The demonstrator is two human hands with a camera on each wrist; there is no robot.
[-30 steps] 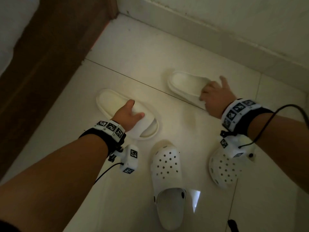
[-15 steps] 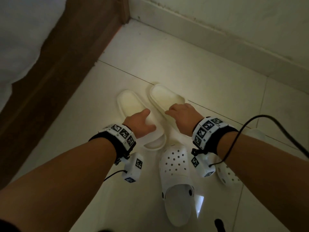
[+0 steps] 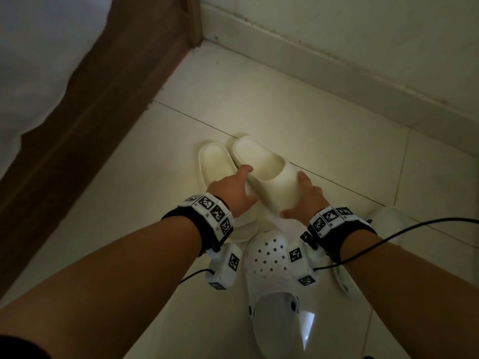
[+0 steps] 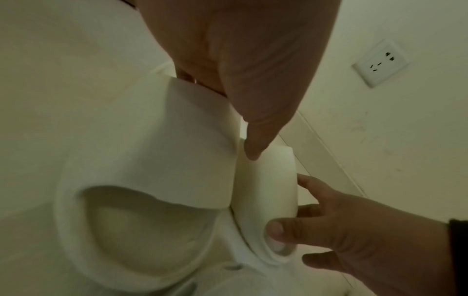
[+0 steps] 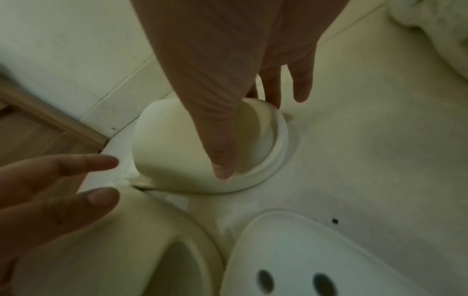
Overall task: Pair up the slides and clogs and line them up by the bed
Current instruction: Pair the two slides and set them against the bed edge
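Two cream slides lie side by side on the floor tiles. My left hand [image 3: 233,193] rests flat on the strap of the left slide [image 3: 213,161], its thumb reaching across to the right slide [image 3: 261,161]. My right hand [image 3: 305,200] grips the right slide's toe end, thumb on the near side and fingers on the far side. In the left wrist view the right slide [image 4: 266,180] presses against the left slide [image 4: 152,140]. One white clog [image 3: 269,265] lies just under my wrists. The second clog [image 3: 391,221] is partly hidden behind my right arm.
The brown wooden bed frame [image 3: 90,112] runs along the left with white bedding [image 3: 33,60] above it. A white skirting board [image 3: 337,68] and wall close the far side. A black cable [image 3: 414,224] trails from my right wrist. A wall socket [image 4: 380,64] sits low on the wall.
My right hand has brought the right slide leftward against the left slide, then shifted from its strap to grip round its toe end. My left hand stays on the left slide.
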